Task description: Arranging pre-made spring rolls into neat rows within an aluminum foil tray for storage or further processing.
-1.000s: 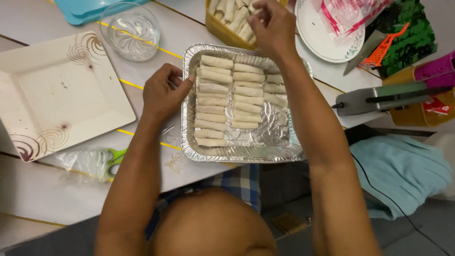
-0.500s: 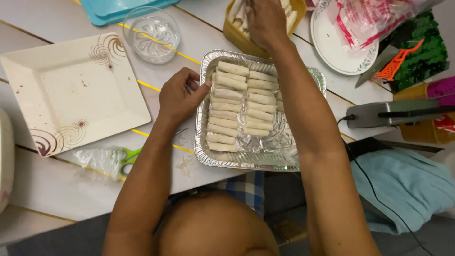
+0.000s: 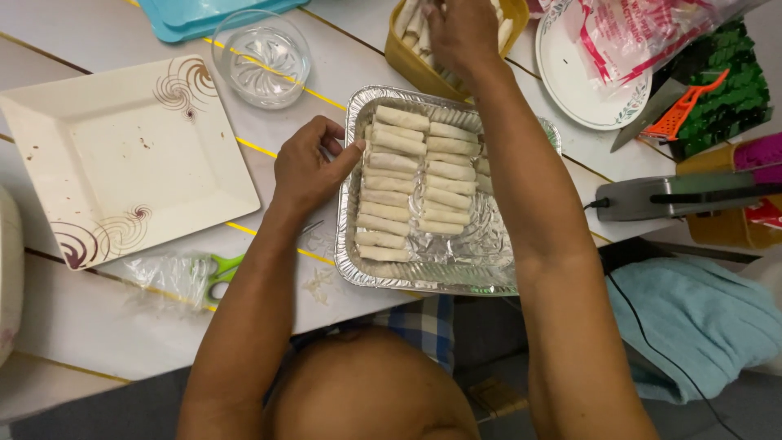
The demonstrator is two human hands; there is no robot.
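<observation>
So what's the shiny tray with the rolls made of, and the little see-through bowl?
The tray looks like thin aluminium foil: silvery, crinkled, with a rolled rim, and the left hand rests on its edge. The small bowl looks like clear glass with a moulded swirl pattern, though it could be clear plastic.

Right hand [image 3: 460, 33] fingers hidden inside the yellow container [image 3: 407, 61].

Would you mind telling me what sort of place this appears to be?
Probably a home kitchen or dining table: a foil tray of uncooked rolls, a square plate, a glass bowl.
</observation>
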